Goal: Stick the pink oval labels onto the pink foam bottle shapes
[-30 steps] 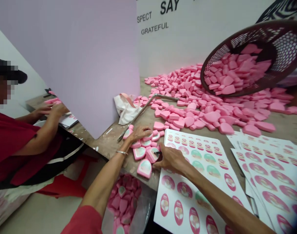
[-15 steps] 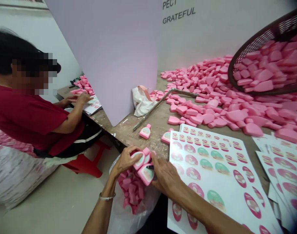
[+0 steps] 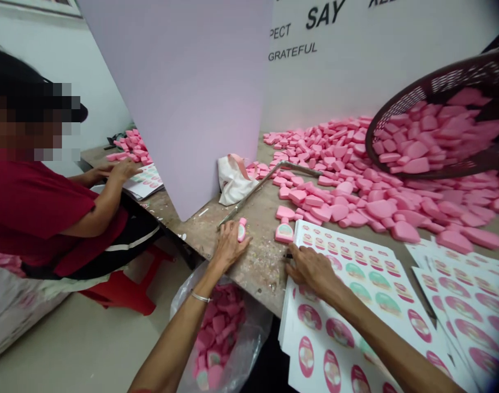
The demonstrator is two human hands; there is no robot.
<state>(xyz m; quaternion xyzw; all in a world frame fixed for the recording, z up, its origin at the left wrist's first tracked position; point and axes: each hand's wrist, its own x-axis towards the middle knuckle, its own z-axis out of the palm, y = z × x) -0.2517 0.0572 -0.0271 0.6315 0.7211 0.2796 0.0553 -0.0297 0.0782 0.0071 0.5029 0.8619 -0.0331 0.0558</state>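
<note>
My left hand [image 3: 230,248] is at the table edge, fingers and thumb closed around a pink bottle-shaped piece [image 3: 242,230] with a pale label on its face. My right hand [image 3: 313,268] rests over the left side of the sticker sheets [image 3: 348,319], its fingers bent round a small dark tool [image 3: 289,255], mostly hidden. Another labelled pink piece [image 3: 284,232] lies between the hands, near the sheets' corner. Below the table edge, a clear plastic bag [image 3: 255,349] holds many pink pieces [image 3: 220,322], a few with labels showing.
Plain pink pieces [image 3: 335,191] heap along the wall, some inside a tipped brown basket [image 3: 376,123]. A bent metal bar [image 3: 253,191] and a white cloth bag [image 3: 233,183] lie by the lilac panel [image 3: 192,109]. More sheets [image 3: 458,305] lie right. A co-worker [image 3: 40,213] sits left.
The labelled pieces held between both hands have left them; labelled pieces now show in the bag. My left hand moved up to a piece on the table; my right hand moved right onto the sheets.
</note>
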